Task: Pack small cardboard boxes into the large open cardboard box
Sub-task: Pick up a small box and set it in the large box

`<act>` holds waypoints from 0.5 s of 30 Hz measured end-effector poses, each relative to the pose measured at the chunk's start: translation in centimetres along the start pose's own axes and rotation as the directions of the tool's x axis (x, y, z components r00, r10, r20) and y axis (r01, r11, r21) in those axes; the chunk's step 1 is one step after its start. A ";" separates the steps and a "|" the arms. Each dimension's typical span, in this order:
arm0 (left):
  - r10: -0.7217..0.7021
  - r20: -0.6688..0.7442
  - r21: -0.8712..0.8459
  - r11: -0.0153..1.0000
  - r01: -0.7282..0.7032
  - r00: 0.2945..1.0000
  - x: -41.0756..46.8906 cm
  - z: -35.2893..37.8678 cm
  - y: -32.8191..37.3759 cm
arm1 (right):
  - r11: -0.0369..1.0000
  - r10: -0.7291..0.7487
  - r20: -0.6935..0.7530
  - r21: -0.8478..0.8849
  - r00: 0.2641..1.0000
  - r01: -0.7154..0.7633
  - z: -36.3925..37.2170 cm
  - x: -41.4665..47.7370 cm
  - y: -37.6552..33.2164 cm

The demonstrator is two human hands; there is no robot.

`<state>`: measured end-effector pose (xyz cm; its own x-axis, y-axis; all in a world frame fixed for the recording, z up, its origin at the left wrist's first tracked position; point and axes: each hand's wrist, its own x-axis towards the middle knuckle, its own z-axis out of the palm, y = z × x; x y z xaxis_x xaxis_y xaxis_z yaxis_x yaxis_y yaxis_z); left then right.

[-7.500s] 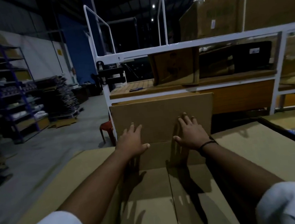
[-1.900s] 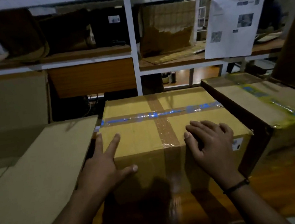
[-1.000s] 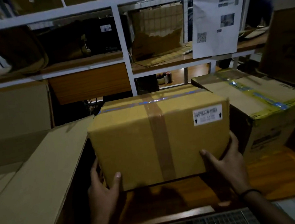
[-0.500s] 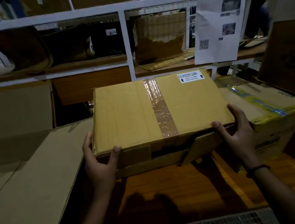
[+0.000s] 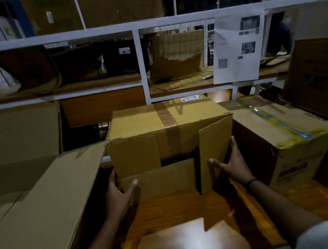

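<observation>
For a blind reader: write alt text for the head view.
The left hand and right hand grip a small cardboard box by its lower corners at a wooden table, its loose flaps facing the camera. A large box's open flap lies to the left, a taped box to the right, white shelving behind.

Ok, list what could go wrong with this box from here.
1. The small box faces you with its end flaps ajar; tilting it could let contents slide out, though none show.
2. The right hand grips one loose flap, which may bend and slip.
3. The left hand sits close to the large cardboard flap, which could snag.
</observation>
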<state>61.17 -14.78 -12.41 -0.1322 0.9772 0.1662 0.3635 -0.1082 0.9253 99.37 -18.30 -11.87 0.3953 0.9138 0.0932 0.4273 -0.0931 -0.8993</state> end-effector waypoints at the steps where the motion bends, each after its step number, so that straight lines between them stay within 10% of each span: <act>1: 0.002 0.003 0.019 1.000 -0.002 1.000 0.2 0.0 0.0 | 1.000 0.005 -0.023 -0.028 1.000 -0.005 0.4 0.2 -0.1; 15: 0.177 -0.234 0.393 0.917 -0.073 0.956 -0.6 -2.6 9.3 | 0.872 -0.245 -0.241 -0.478 0.939 0.105 -2.8 -0.7 -9.3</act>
<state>62.25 -16.82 -3.08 -0.2782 0.8722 0.4024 0.7051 -0.0990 0.7021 97.36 -19.17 -2.40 0.4627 0.7856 0.4108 0.8029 -0.1748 -0.5700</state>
